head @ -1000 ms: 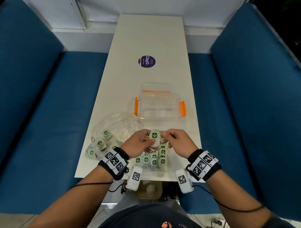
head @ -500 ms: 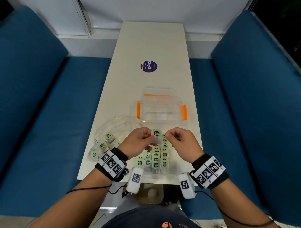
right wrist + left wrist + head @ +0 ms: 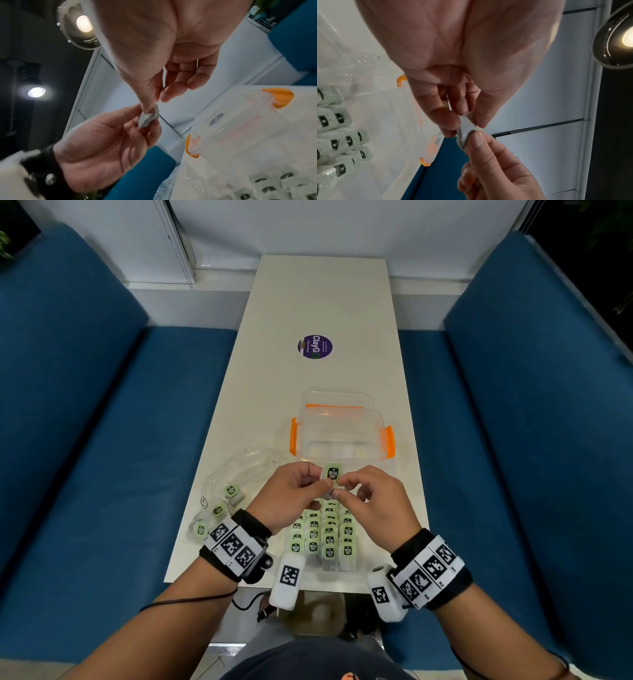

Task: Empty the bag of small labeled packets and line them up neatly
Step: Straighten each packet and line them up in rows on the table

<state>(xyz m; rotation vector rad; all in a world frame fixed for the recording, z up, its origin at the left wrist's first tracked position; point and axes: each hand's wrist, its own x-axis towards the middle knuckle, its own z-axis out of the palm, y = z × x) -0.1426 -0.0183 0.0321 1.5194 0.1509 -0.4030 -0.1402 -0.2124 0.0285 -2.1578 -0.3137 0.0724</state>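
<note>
A small pale-green packet (image 3: 331, 473) with a dark label is held in the air between both hands, above the table's near end. My left hand (image 3: 317, 481) pinches its left edge and my right hand (image 3: 342, 486) pinches its right edge. The left wrist view shows the packet (image 3: 465, 130) edge-on, between thumb and fingers. It shows the same way in the right wrist view, where the packet (image 3: 147, 118) is grey-white. Below the hands, several packets (image 3: 323, 539) stand in tight rows. A crumpled clear bag (image 3: 239, 470) lies at the left with three packets (image 3: 219, 510) still in it.
A clear plastic container (image 3: 342, 429) with orange clips (image 3: 389, 441) stands just beyond the hands. A round purple sticker (image 3: 314, 346) lies further up the white table (image 3: 325, 296). Blue benches (image 3: 102, 440) flank the table on both sides.
Both hands have kept hold of the packet and lifted it slightly toward the container. The head view has tilted a little, so the table sits lower in the picture.
</note>
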